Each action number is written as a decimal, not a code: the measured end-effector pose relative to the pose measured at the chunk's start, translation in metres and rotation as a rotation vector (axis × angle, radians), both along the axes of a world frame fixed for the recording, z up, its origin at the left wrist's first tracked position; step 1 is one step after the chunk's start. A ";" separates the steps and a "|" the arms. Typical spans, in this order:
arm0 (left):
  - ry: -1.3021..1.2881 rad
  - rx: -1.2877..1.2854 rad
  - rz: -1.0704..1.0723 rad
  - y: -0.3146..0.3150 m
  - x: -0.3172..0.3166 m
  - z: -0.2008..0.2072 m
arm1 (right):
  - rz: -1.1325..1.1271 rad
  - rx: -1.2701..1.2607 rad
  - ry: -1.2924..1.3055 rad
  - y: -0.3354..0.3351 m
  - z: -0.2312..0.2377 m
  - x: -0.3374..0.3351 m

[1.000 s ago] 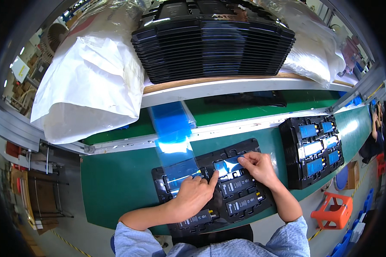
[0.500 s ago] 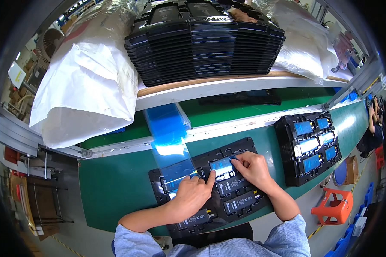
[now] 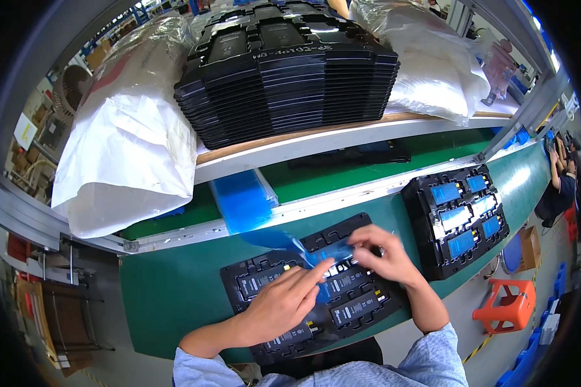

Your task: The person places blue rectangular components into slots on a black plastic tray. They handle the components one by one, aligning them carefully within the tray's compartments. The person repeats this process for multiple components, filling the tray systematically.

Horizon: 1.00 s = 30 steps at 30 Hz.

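A black plastic tray [image 3: 239,271] lies on the green bench in front of me, with flat black battery packs [image 3: 355,308] in its pockets. Over the upper middle pack is a blue film [image 3: 332,253], and a loose, curled part of it [image 3: 281,241] rises to the left. My right hand [image 3: 384,255] pinches the film's right end between thumb and fingertips. My left hand [image 3: 281,300] reaches across the tray, fingers stretched, its index fingertip touching the film by the pack's lower edge. Its thumb is hidden.
To the right stands a tray stack [image 3: 426,226] with blue-covered packs on top. Further blue film sheets [image 3: 242,200] lie by the white rail. Above, a shelf holds stacked black trays [image 3: 290,90] between white bags [image 3: 126,148]. An orange stool [image 3: 507,306] stands at right.
The film that lay flat over the left pack has lifted and curled toward my hands, baring that pack. My left hand's fingers have straightened; my right keeps its pinch.
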<state>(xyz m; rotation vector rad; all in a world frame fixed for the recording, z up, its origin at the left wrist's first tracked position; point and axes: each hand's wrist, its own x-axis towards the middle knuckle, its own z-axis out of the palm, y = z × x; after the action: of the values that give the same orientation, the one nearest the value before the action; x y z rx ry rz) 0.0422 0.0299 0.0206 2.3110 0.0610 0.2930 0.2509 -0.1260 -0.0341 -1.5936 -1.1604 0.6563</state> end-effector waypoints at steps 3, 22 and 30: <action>-0.191 -0.145 -0.008 -0.003 0.007 -0.005 | 0.292 0.132 -0.014 0.002 -0.002 -0.010; -0.030 -0.477 0.301 0.002 0.011 -0.031 | 0.084 0.183 0.104 -0.003 0.004 -0.020; -0.268 -0.172 0.344 -0.002 0.013 -0.027 | -0.048 0.108 0.301 -0.006 -0.003 -0.030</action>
<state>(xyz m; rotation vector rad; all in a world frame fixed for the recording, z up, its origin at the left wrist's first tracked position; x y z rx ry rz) 0.0550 0.0284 -0.0066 2.0647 0.3377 0.7404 0.2208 -0.1320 -0.0376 -1.3730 -0.9169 0.7606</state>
